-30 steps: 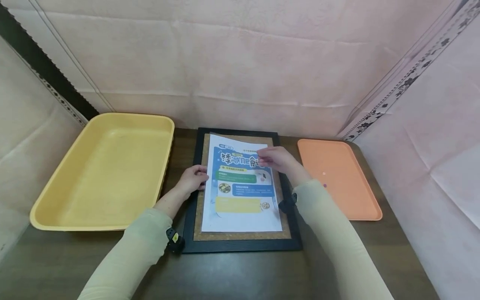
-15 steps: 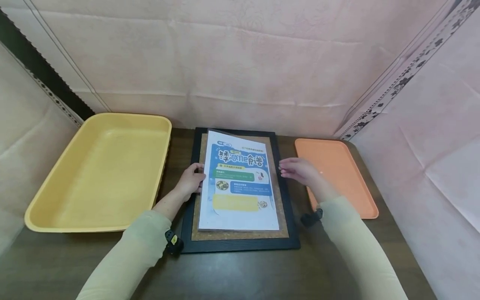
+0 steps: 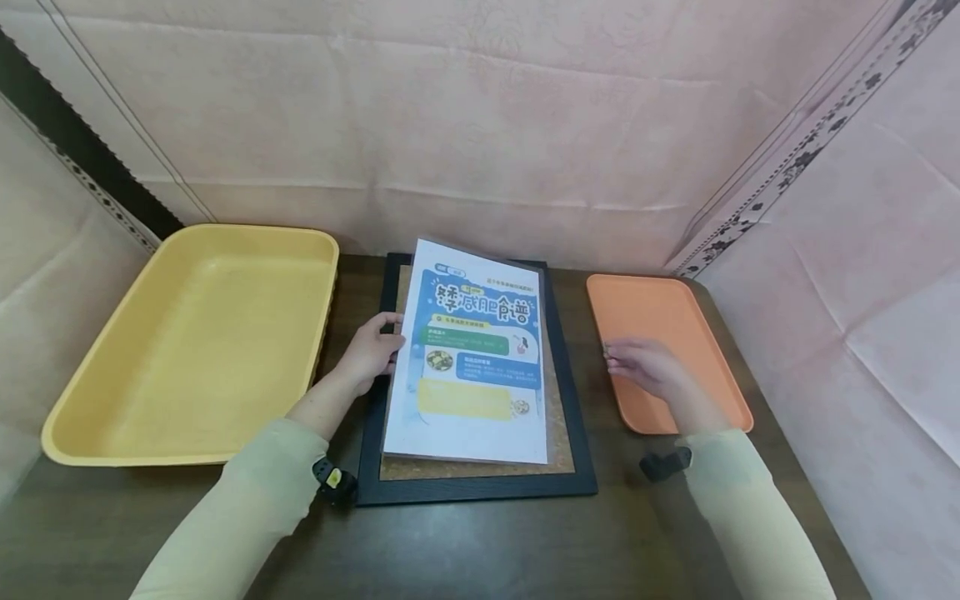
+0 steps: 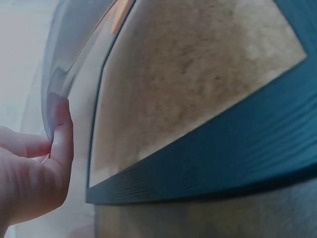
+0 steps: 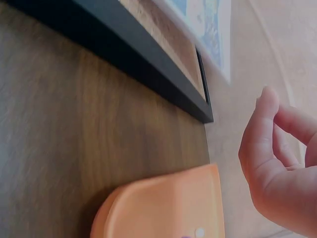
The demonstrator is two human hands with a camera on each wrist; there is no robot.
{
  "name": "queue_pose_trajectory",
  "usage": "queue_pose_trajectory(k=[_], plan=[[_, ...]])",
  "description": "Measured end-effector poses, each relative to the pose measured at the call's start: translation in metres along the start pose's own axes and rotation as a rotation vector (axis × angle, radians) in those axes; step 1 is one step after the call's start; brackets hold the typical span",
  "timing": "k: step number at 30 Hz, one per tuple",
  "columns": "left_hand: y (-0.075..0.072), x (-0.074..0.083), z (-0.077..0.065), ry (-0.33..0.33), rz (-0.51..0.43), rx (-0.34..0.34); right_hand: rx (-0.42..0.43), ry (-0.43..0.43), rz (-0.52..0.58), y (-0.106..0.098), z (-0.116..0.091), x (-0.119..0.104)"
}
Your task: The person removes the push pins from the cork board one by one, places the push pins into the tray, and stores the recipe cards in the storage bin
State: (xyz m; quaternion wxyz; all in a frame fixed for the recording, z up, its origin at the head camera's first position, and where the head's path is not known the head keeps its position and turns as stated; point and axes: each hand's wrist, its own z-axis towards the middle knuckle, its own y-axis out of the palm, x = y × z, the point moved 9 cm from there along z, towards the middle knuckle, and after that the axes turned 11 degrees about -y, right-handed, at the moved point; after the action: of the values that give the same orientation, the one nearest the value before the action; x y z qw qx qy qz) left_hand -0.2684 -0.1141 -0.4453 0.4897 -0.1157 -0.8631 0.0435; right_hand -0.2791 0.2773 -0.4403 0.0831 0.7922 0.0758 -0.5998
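My left hand (image 3: 366, 354) pinches the left edge of a printed poster (image 3: 465, 350) that looks laminated. The poster is tilted up off a cork board (image 3: 561, 417) with a black frame (image 3: 480, 492); in the left wrist view, thumb and fingers (image 4: 60, 141) hold its clear edge, with bare cork beside it. My right hand (image 3: 647, 367) is over the near-left part of an orange tray (image 3: 675, 308), thumb and forefinger pressed together. A tiny thing like a pushpin seems to be between the fingertips (image 5: 269, 96), mostly hidden. A small white round piece (image 5: 199, 232) lies in the tray.
A large yellow tray (image 3: 195, 333) stands left of the board. Pale patterned cloth (image 3: 450, 125) hangs behind and at the sides. Brown tabletop (image 3: 450, 550) runs along the front.
My right hand has moved from the poster's upper right corner rightward to the orange tray. My left hand has kept its hold, and the poster has risen and shifted slightly left.
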Motion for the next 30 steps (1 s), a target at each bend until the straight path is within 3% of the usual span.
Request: queue_pose_trajectory(k=[11, 18, 23, 30], plan=[[-0.030, 0.022, -0.020, 0.054, 0.000, -0.001, -0.051, -0.032, 0.109, -0.014, -0.015, 0.001], [-0.061, 0.031, -0.033, 0.067, 0.034, 0.027, -0.010, -0.003, 0.084, -0.028, -0.020, 0.006], [-0.084, 0.033, -0.040, 0.097, 0.005, 0.046, 0.005, 0.020, 0.065, -0.031, -0.022, 0.009], [-0.121, 0.028, -0.046, 0.122, -0.016, 0.063, -0.019, 0.000, 0.080, -0.029, -0.021, 0.007]])
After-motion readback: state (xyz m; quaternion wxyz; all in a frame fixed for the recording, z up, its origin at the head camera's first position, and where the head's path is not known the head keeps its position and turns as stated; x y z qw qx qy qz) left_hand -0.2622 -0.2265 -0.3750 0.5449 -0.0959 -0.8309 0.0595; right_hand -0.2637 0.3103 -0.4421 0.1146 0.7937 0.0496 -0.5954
